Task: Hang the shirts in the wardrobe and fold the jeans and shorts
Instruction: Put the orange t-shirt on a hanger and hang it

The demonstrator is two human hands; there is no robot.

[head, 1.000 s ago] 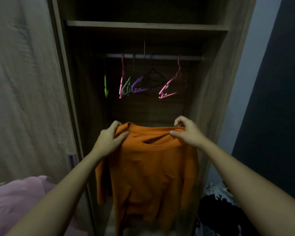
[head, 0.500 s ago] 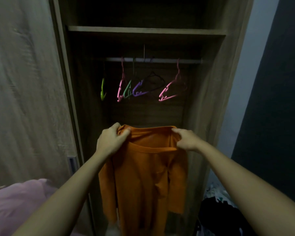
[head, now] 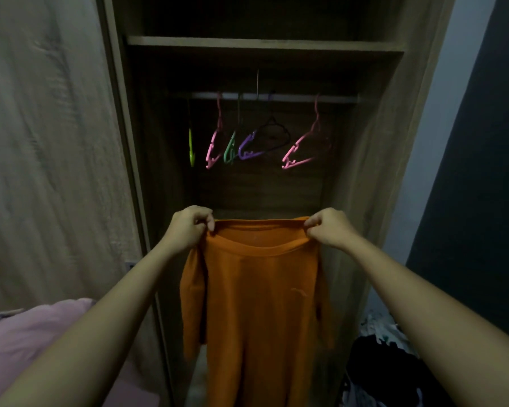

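Hands hold an orange shirt [head: 262, 289] spread at centre frame, in front of the open wardrobe [head: 373, 171]. The left hand [head: 188, 227] pinches one end of the neckline and the right hand [head: 326, 227] pinches the other, each closed on the fabric, so that the collar is stretched level between them and the body hangs down to the lower edge of the frame. Above, in the upper centre, a rail [head: 274, 97] carries empty hangers [head: 249, 148] in green, pink, purple and black, under a shelf [head: 265, 44]. Pink bedding [head: 27, 336] lies at lower left; dark clothes [head: 385, 374] lie heaped at lower right.
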